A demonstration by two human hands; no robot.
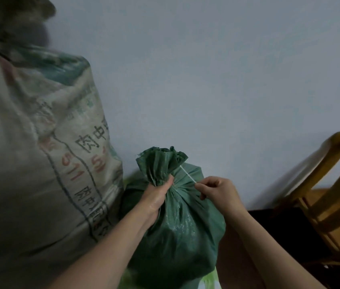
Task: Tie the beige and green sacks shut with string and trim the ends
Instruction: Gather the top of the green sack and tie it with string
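A green sack stands upright against the wall at lower centre, its top gathered into a ruffled neck. My left hand is clenched around that neck from the left. My right hand pinches a thin white string that runs taut from the neck toward the fingers. A tall beige sack with printed characters and red numbers fills the left side, touching the green sack. Its top is blurred and out of clear view.
A pale blue wall rises right behind the sacks. At the right edge stands a yellow wooden chair, with a dark object low beside it. Some light green plastic shows under the green sack.
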